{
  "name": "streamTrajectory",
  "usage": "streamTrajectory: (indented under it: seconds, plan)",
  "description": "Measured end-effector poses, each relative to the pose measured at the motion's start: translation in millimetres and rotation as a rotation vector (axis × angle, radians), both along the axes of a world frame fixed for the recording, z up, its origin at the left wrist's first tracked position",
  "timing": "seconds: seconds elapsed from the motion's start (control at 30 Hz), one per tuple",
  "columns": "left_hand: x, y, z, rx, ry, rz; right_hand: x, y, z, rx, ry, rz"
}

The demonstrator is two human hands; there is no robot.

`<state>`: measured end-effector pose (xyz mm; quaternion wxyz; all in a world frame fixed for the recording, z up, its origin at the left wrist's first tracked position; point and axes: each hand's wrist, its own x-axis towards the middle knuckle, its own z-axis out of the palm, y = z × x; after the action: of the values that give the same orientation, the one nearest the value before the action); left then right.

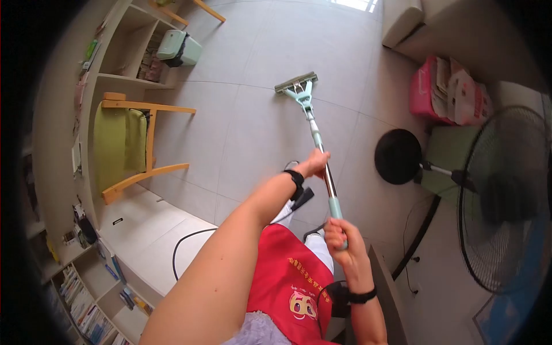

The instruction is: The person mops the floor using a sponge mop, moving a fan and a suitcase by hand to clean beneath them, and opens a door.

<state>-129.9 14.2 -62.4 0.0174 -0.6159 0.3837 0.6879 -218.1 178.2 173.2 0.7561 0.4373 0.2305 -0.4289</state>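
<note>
A mop (pixel 317 135) with a light green head and a metal pole slants across the middle of the view, its flat sponge head resting on the grey tiled floor (pixel 247 115). My left hand (pixel 315 163) is wrapped round the pole about midway. Lower down, my right hand (pixel 343 237) grips the light green handle end. Black bands circle both wrists. A red apron (pixel 290 270) with a cartoon print covers my front, and a black cable runs beside it.
At left stand a green chair (pixel 123 141) with wooden legs, shelves (pixel 118 75) and a small bin (pixel 179 48). To the right are a pink box (pixel 421 89), a standing fan (pixel 506 198) with a round black base, and a sofa (pixel 460 29).
</note>
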Motion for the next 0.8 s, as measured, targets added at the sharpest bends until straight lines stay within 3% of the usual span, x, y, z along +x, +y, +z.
streamTrajectory:
  seconds: [0.03,0.13,0.17,0.2,0.23,0.27,0.37,0.4,0.43,0.47,0.53,0.67,0.8]
  plan:
    - [-14.3,33.8,34.0,0.029,-0.02,0.02,-6.4,34.4,5.9,0.018,-0.014,-0.022]
    - [-32.9,159.3,24.8,-0.103,-0.032,-0.332,-14.4,141.1,43.2,0.156,0.062,-0.015]
    - [-38.5,190.8,72.5,0.069,-0.004,-0.122,-14.3,173.9,55.4,0.201,0.046,-0.026]
    - [-36.9,240.5,57.0,0.024,0.033,-0.209,-12.8,201.6,73.1,0.282,0.051,-0.033]
    - [-31.0,286.8,41.8,-0.352,0.11,-0.693,-11.5,228.8,88.0,0.317,0.024,-0.041]
    - [-35.1,318.0,66.0,0.019,-0.026,-0.368,-8.0,256.4,101.8,0.35,0.017,-0.04]
    - [-26.8,409.4,61.2,-0.275,0.14,-0.869,-5.0,285.0,154.5,0.559,0.08,0.094]
    - [-23.4,427.2,66.1,-0.162,0.136,-0.767,-8.1,290.1,168.4,0.536,0.09,0.163]
    - [-35.7,384.6,147.7,0.252,-0.048,-0.326,-13.5,295.8,180.2,0.516,0.101,0.232]
    - [-37.1,372.4,165.3,0.514,-0.013,-0.227,-16.9,296.3,189.0,0.5,0.111,0.3]
    - [-33.1,358.2,181.0,0.533,0.07,-0.126,-16.0,281.6,203.8,0.446,0.195,0.383]
    - [-3.8,309.7,160.4,0.28,0.095,-0.015,6.0,217.3,187.4,0.311,0.273,0.469]
    - [28.2,177.8,109.2,0.069,0.063,0.131,24.9,139.9,95.6,0.048,0.152,0.373]
